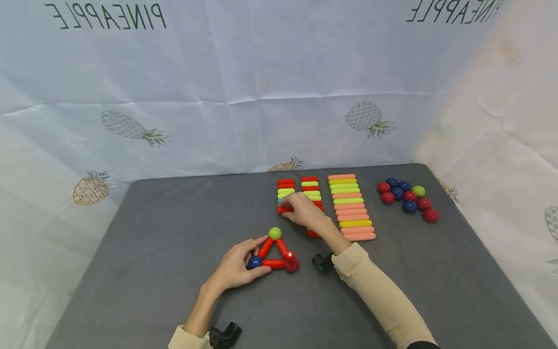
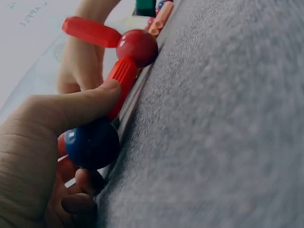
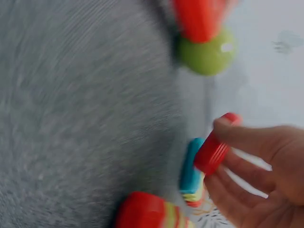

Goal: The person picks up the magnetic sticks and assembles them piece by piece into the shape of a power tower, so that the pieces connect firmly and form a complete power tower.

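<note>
A: What is the left hand [image 1: 237, 264] doing?

B: Gripping a triangle of glossy red rods [image 1: 276, 264] with green, blue and dark-red corner balls, near the middle of the grey cloth-covered table [image 1: 152, 252].

A: And the right hand [image 1: 303, 209]?

B: Pinching a ridged red rod [image 3: 214, 151] farther back, left of the peach, yellow and lime rods [image 1: 350, 207].

A: Farther right?

B: Shiny red, blue and green balls [image 1: 410, 196].

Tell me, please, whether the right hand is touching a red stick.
Touching. The right wrist view shows the right hand pinching the red stick, its thumb lying against it.
</note>
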`<state>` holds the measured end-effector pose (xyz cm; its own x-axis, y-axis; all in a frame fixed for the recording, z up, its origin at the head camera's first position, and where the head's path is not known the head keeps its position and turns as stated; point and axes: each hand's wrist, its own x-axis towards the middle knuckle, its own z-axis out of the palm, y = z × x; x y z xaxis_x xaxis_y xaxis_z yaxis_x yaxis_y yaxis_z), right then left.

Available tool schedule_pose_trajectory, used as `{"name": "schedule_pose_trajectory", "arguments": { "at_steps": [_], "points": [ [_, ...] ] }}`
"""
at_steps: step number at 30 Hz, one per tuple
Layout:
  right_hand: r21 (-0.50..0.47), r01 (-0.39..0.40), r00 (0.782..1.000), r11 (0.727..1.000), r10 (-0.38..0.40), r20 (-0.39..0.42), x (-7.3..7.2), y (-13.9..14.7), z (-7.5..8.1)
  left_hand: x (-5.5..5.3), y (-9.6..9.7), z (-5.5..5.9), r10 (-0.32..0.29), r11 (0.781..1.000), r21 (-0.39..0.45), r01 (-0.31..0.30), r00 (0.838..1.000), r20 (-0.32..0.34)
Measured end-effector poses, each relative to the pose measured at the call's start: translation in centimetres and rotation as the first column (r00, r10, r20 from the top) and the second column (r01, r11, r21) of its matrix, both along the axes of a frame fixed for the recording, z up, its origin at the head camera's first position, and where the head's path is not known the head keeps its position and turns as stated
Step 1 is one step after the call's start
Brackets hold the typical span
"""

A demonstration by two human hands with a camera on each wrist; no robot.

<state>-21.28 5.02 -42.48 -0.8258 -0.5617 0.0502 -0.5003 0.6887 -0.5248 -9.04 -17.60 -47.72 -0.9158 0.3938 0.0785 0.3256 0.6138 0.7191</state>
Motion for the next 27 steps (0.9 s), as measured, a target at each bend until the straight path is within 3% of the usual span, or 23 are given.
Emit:
{"name": "schedule_pose_trajectory", "arguments": {
  "at_steps": [2,5,9,13,18,22,27],
  "points": [
    [-0.101,-0.015,0.999,0.995,0.019,0.044,0.4,0.3,0.3,0.0,-0.2,0.1,-0.023,1.0,0.016,0.023,1.0,0.021],
    [-0.266,-0.059,0.988,0.962,0.093,0.12,1.1,0.9,0.8,-0.1,-0.7,0.4,-0.059,0.997,0.062,0.055,0.997,0.059],
    [-0.399,-0.136,0.952,0.907,0.231,0.201,2.0,1.5,1.0,-0.2,-1.3,0.7,-0.054,0.993,0.114,0.045,0.995,0.079],
    [-0.448,-0.158,0.927,0.88,0.289,0.24,2.5,2.1,0.8,-0.2,-1.5,0.8,0.041,0.989,0.138,-0.048,0.998,0.053],
    [-0.476,-0.111,0.919,0.872,0.272,0.284,2.7,2.8,0.2,-0.2,-1.4,0.7,0.145,0.977,0.156,-0.145,0.989,0.011],
    [-0.477,-0.079,0.918,0.875,0.251,0.307,2.7,3.3,-0.3,-0.3,-1.3,0.8,0.162,0.976,0.145,-0.161,0.987,0.011],
    [-0.473,-0.084,0.918,0.877,0.252,0.306,2.7,3.5,-0.6,-0.4,-1.3,0.9,0.134,0.983,0.123,-0.139,0.99,0.048]
  ]
}}
